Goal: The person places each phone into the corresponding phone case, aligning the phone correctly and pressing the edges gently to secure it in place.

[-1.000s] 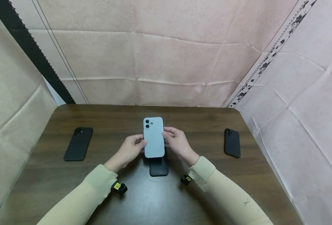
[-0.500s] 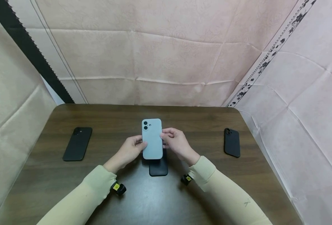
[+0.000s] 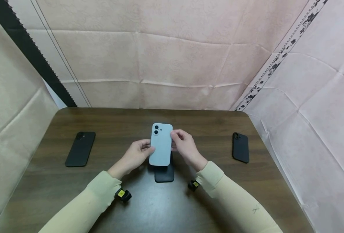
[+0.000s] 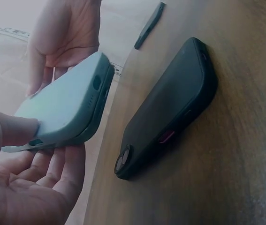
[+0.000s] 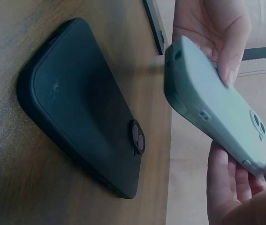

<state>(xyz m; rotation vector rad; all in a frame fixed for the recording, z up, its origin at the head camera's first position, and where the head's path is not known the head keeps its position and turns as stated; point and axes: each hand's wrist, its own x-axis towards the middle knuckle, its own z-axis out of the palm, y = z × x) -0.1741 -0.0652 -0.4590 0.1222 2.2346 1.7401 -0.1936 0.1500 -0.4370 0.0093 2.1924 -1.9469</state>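
Note:
A light blue phone case [image 3: 161,149], back and camera holes uppermost, is held above the table between both hands. A darker slab shows under its end [image 4: 102,96] in the left wrist view, with a thin dark gap along the edge. My left hand [image 3: 134,158] grips the lower left side, thumb on the back and fingers underneath. At the upper right side, my right hand [image 3: 186,147] pinches the edge with thumb and fingers. Below, a black-cased phone [image 3: 164,175] lies camera side up on the table, partly hidden by the blue case in the head view.
On the wooden table [image 3: 116,123], a black phone [image 3: 80,149] lies at the left. A smaller black phone or case [image 3: 240,148] lies at the right. Pale cloth [image 3: 174,64] hangs behind the table and along both sides.
The light blue case has shifted slightly right and tilted clockwise. My right thumb and fingers have moved up along its right edge. The black items on the table have stayed put.

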